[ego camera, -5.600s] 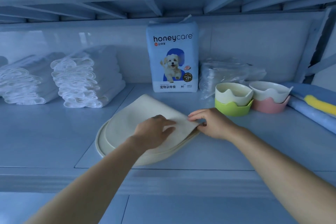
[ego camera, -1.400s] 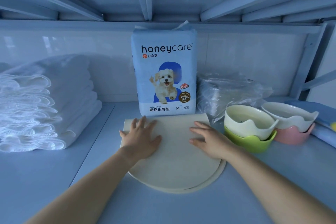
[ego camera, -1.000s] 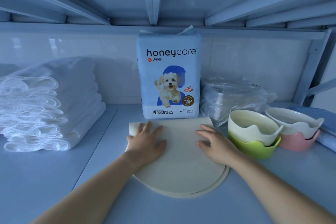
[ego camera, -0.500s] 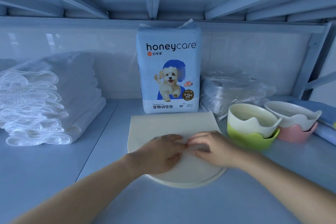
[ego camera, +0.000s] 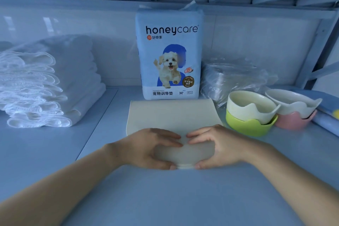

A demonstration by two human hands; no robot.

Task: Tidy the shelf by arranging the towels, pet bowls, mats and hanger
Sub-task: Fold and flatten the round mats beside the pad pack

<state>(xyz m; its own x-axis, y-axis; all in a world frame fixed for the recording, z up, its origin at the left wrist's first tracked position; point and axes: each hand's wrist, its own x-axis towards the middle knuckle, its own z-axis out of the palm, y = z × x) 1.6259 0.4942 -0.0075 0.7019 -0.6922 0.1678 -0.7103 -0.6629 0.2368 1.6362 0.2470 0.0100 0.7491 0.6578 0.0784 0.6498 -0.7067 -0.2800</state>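
Note:
Cream mats point(ego camera: 172, 115) lie stacked flat on the shelf, their straight far edge just in front of the pad pack. My left hand point(ego camera: 146, 148) and right hand point(ego camera: 220, 145) meet at the mats' rounded near edge, fingers on top and thumbs against the rim, holding it. A pile of folded white towels point(ego camera: 42, 82) sits at the left. To the right stand two bowl stacks: a cream bowl in a green one point(ego camera: 249, 113) and a cream bowl in a pink one point(ego camera: 295, 110). No hanger is plainly visible.
A honeycare training-pad pack point(ego camera: 170, 57) stands upright against the back wall. A crumpled clear plastic bag point(ego camera: 234, 77) lies beside it. Blue rolled items with a yellow part point(ego camera: 328, 113) sit at the far right. The shelf board point(ego camera: 183, 198) stretches toward me; beams run overhead.
Earlier my hands lay flat and apart on the mats. They have slid back to the near edge and come together there. The mats now sit squared up close to the pad pack.

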